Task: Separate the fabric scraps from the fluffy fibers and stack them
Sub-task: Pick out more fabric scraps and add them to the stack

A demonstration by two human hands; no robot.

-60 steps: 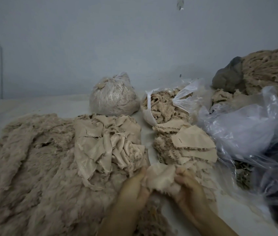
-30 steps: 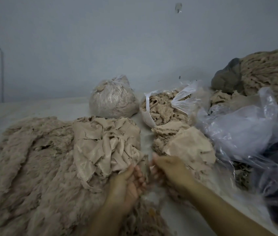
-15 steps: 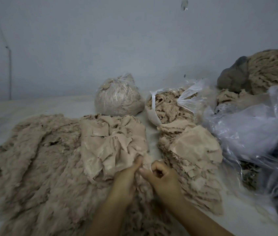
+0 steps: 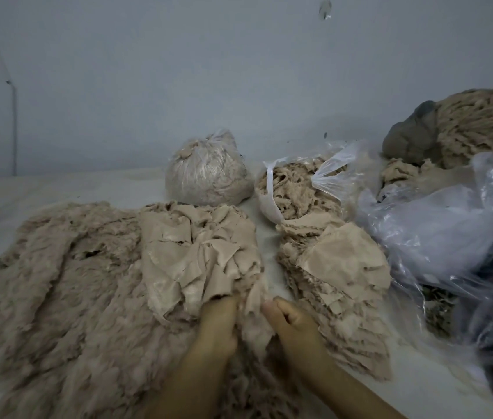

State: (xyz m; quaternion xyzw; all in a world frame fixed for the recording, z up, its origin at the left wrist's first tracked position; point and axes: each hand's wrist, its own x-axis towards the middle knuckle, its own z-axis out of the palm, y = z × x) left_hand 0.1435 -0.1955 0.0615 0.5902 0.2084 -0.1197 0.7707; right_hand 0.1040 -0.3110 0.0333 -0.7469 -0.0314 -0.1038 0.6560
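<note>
A wide spread of beige fluffy fibers [image 4: 57, 282] covers the left of the white surface. On its right part lies a crumpled heap of beige fabric scraps [image 4: 197, 252]. To the right stands a layered stack of scraps [image 4: 339, 267] with a flat piece on top. Between heap and stack, my left hand [image 4: 218, 325] and my right hand [image 4: 293, 325] both grip one fluffy-backed scrap [image 4: 254, 316] at the heap's near edge, fingers curled round it.
A tied clear bag of fibers [image 4: 209, 173] and an open bag of fibers [image 4: 299, 189] stand behind. Crumpled clear plastic bags [image 4: 445, 234] and a large roll of beige pile [image 4: 487, 125] with a grey cloth [image 4: 411, 134] crowd the right.
My right hand laid a scrap on the right stack, then came back to the heap. Both hands now grip a new scrap at the heap's near edge.
</note>
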